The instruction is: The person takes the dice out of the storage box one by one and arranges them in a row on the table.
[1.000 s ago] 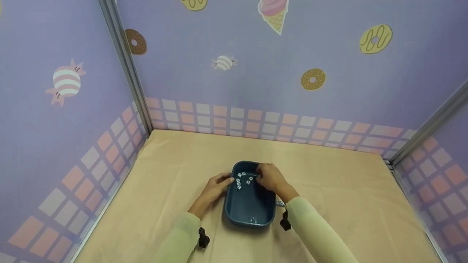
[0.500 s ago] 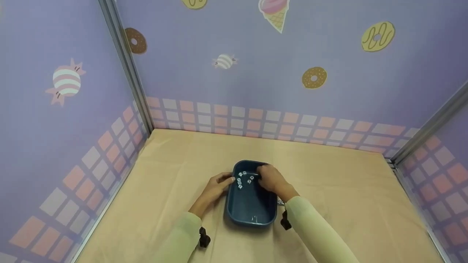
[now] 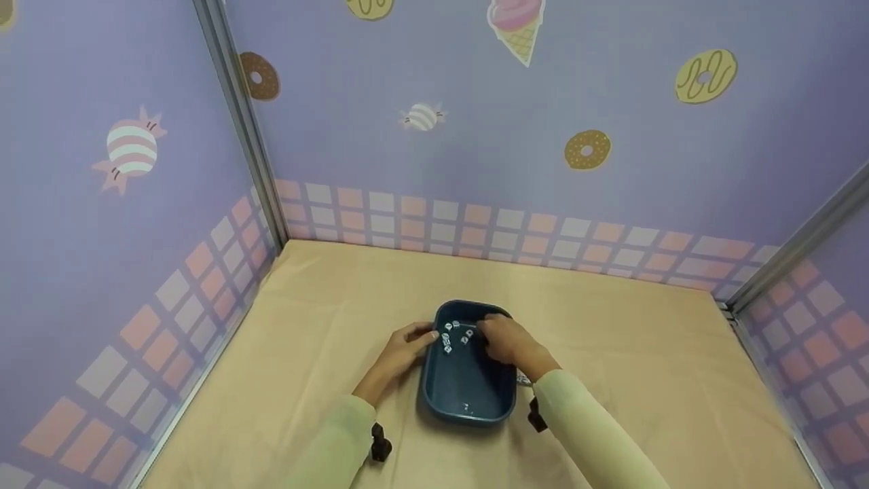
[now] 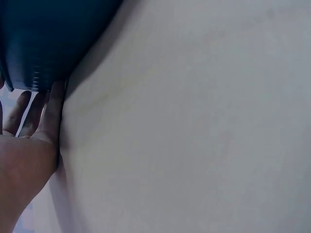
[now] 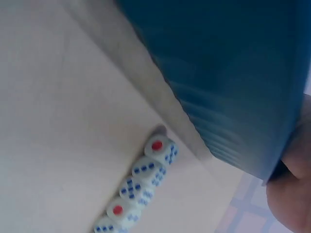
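A deep dark blue plastic tray stands on the table. Several white dice lie loose at its far end. My left hand holds the tray's left side, thumb over the rim and fingers along the outer wall; in the left wrist view these fingers reach up to the blue wall. Over the right rim, my right hand reaches in with bent fingers near the dice. Its fingertips are hidden, so I cannot tell whether they pinch a die. Outside the tray's right wall, several dice form a straight touching row.
A pale cloth covers the table. Patterned purple panels enclose the back and both sides, with metal posts at the corners. Dark wrist devices hang below both sleeves.
My right hand has shifted slightly toward me inside the tray, showing more of the far right rim. My left hand keeps its place, and the visible dice lie much as before.
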### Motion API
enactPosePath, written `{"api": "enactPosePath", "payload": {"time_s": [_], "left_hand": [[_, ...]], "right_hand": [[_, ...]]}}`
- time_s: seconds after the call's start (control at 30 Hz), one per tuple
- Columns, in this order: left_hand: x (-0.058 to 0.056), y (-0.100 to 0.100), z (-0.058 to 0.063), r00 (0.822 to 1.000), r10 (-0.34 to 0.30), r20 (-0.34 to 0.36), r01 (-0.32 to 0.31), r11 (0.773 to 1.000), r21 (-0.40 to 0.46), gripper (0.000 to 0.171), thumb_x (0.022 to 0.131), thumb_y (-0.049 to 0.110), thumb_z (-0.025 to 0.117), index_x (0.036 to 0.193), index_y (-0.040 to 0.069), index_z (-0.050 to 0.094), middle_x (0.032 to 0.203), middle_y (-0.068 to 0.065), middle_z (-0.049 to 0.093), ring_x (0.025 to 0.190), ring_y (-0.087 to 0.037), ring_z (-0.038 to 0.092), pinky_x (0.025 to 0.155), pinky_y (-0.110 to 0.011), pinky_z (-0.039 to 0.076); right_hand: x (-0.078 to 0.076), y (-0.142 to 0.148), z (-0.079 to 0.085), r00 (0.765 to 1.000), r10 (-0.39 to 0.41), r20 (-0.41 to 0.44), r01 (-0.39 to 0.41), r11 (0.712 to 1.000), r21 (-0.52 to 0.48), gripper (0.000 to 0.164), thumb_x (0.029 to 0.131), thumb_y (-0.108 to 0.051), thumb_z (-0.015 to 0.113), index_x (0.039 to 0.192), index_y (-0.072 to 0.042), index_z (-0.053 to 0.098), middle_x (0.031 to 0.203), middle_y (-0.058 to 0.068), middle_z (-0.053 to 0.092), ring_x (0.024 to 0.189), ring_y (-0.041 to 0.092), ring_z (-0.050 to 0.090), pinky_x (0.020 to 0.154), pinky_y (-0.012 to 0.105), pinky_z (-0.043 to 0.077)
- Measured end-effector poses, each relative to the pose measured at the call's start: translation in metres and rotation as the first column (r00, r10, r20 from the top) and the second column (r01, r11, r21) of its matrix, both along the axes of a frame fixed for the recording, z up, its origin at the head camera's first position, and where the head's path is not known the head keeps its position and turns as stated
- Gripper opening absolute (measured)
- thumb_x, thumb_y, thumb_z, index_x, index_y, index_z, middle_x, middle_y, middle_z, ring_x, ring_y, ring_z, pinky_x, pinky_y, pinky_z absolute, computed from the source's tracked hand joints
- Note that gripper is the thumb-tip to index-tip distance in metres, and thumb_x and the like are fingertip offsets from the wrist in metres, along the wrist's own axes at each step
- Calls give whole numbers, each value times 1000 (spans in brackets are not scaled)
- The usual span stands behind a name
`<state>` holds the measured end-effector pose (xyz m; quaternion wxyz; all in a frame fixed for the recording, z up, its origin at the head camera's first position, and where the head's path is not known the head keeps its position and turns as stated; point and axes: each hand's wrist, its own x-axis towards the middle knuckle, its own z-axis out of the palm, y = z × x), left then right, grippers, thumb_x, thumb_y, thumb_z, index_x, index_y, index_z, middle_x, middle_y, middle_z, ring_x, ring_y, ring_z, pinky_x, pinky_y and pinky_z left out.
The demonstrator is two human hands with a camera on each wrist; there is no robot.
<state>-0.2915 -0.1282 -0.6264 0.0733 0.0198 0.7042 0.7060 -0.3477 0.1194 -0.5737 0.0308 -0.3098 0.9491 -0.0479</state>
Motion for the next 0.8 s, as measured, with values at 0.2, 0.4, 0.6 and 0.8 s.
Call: {"api": "enactPosePath", "payload": {"time_s": [0.2, 0.4, 0.6, 0.8], "left_hand": [[0, 1, 0, 1000, -10, -24, 10, 1000, -24, 53, 104, 33, 71, 146, 2, 61, 141, -16, 63, 124, -26, 64, 99, -39, 57], [0, 1, -1, 999, -28, -17, 28, 999, 24, 53, 105, 30, 69, 147, 0, 58, 137, -17, 63, 123, -31, 65, 96, -38, 59], [1, 1, -1, 1000, -10, -15, 10, 1000, 1, 52, 105, 30, 70, 146, -1, 59, 139, -16, 63, 122, -28, 66, 95, -36, 59], [0, 1, 0, 1000, -1, -17, 1, 1000, -2, 53, 104, 30, 70, 145, -2, 59, 136, -17, 64, 119, -30, 67, 92, -33, 59]], "right_hand": [[2, 4, 3, 999, 33, 8, -33, 998, 45, 16, 88, 8, 73, 100, -4, 75, 95, 12, 68, 83, 25, 64, 85, 45, 62], [0, 8, 4, 996, 91, 2, -89, 981, -174, 11, 88, 6, 73, 95, -4, 74, 89, 7, 66, 80, 21, 60, 77, 42, 59], [8, 26, 21, 995, 103, -2, -91, 877, -471, 8, 92, 1, 75, 99, -2, 76, 93, 3, 65, 84, 18, 63, 75, 38, 59], [24, 69, 33, 999, 52, -10, -47, 785, -618, 11, 91, 5, 76, 101, -1, 75, 95, 7, 69, 84, 18, 67, 76, 36, 61]]}}
